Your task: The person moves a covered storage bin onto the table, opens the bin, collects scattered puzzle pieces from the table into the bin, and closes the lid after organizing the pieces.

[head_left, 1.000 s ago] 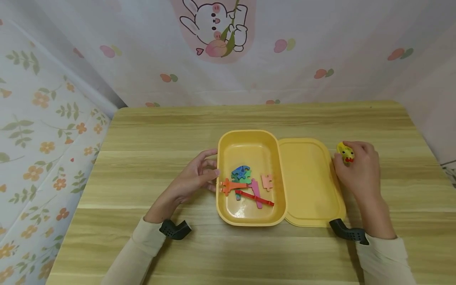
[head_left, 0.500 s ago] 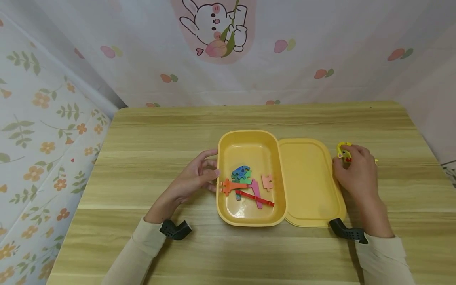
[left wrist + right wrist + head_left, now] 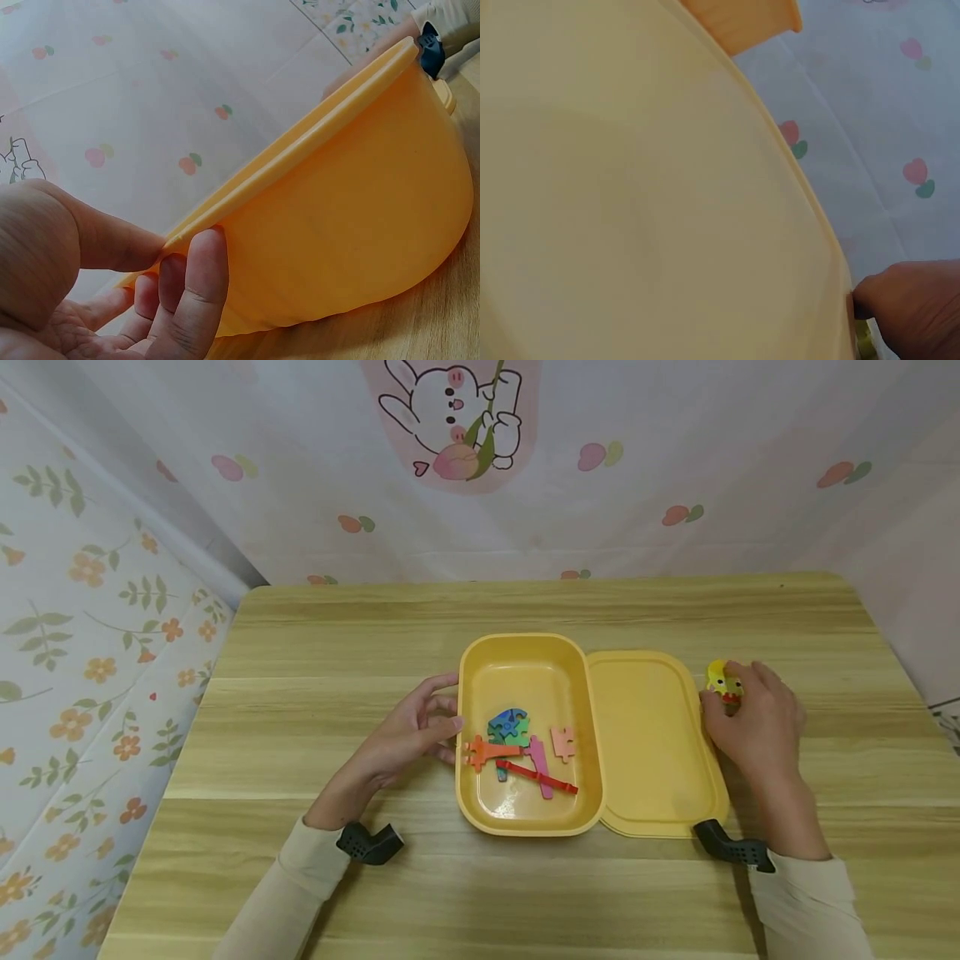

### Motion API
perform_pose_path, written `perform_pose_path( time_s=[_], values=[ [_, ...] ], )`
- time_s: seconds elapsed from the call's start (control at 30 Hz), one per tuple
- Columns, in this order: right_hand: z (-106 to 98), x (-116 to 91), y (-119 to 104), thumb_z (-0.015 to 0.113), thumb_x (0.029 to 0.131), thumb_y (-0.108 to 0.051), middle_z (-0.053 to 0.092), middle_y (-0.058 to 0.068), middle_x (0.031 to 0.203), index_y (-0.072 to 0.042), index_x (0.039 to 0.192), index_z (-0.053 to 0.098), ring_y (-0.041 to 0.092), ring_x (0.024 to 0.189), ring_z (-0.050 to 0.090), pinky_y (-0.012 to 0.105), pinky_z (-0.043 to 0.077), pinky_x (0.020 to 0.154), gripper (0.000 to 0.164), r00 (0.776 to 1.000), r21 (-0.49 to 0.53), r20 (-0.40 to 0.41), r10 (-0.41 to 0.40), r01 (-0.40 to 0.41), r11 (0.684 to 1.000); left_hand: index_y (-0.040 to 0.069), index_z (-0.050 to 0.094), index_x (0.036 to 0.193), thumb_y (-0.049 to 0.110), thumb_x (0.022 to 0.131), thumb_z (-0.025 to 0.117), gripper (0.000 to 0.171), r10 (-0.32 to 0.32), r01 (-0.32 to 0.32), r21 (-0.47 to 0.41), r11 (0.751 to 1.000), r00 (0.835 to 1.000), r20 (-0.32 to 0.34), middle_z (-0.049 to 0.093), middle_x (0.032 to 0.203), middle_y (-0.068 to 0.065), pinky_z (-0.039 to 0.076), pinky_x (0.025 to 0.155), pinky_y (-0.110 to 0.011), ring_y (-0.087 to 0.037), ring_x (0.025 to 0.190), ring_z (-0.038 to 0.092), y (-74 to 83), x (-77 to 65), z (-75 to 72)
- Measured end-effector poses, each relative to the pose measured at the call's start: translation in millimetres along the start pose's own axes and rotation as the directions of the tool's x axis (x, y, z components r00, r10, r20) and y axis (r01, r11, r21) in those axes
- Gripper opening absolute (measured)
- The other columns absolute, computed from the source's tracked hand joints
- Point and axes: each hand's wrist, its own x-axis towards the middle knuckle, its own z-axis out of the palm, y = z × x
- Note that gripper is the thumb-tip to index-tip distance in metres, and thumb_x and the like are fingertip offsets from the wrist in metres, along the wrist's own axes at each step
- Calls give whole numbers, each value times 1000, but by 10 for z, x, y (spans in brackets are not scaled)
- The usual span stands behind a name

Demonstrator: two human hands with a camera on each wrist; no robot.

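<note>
My left hand [image 3: 405, 727] pinches the left rim of a yellow plastic box [image 3: 528, 828]. In the left wrist view the thumb lies on the rim and the fingers [image 3: 202, 281] press the outer wall. Inside the box are jigsaw-edged pieces: an orange piece [image 3: 491, 752], a blue piece [image 3: 508, 724], a pink piece [image 3: 540, 768] and a peach piece [image 3: 562, 743]. A thin red strip [image 3: 536, 777] lies across them. My right hand [image 3: 759, 727] holds a small yellow toy [image 3: 717, 680] with dark eyes and a red part, beyond the lid's right edge. The hand hides much of it.
The flat yellow lid [image 3: 645, 743] lies right beside the box, between it and my right hand. All of this is on a wood-grain table [image 3: 360, 627]. A patterned curtain [image 3: 300, 468] hangs behind, and a floral cloth [image 3: 90, 668] at the left.
The yellow toy has turned in my right hand, its face hidden half a second ago and showing again now. The left hand and the box have stayed in place.
</note>
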Motion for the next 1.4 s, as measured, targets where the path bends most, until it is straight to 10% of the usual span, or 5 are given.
perform_pose_path(
  time_s=[1.07, 1.17, 1.27, 1.4],
  values=[
    [-37, 23, -179, 73, 88, -18, 60, 32, 132, 6, 129, 62, 51, 124, 52, 66, 41, 101, 49, 990, 73, -141, 1, 9, 997, 18, 28, 155, 7, 98, 60, 66, -1, 1, 3, 1000, 1000, -2, 51, 133, -22, 65, 71, -37, -22, 96, 68, -7, 0, -11],
    [-66, 18, -212, 74, 87, -22, 59, 29, 133, 2, 132, 61, 47, 117, 57, 34, 52, 88, 53, 987, 99, -155, 33, -17, 995, 18, 28, 155, 6, 98, 59, 66, -2, 2, -2, 1000, 1000, 0, 51, 133, -22, 64, 70, -36, -22, 96, 68, -5, 2, -12],
    [-91, 16, -240, 75, 86, -24, 57, 25, 135, -2, 136, 59, 42, 114, 58, -1, 36, 73, 57, 987, 153, -150, 64, -41, 987, 18, 28, 155, 6, 98, 59, 66, -3, 3, -5, 1000, 1000, 0, 51, 133, -22, 64, 70, -36, -22, 95, 68, -9, 9, -13],
    [-111, 19, -269, 77, 85, -22, 54, 22, 135, -5, 139, 57, 37, 119, 55, -12, 30, 71, 60, 988, 212, -134, 82, -52, 976, 17, 27, 156, 6, 98, 59, 66, 0, 0, -7, 1000, 1000, 2, 51, 134, -22, 65, 70, -37, -22, 96, 68, -8, 10, -14]
  ],
)
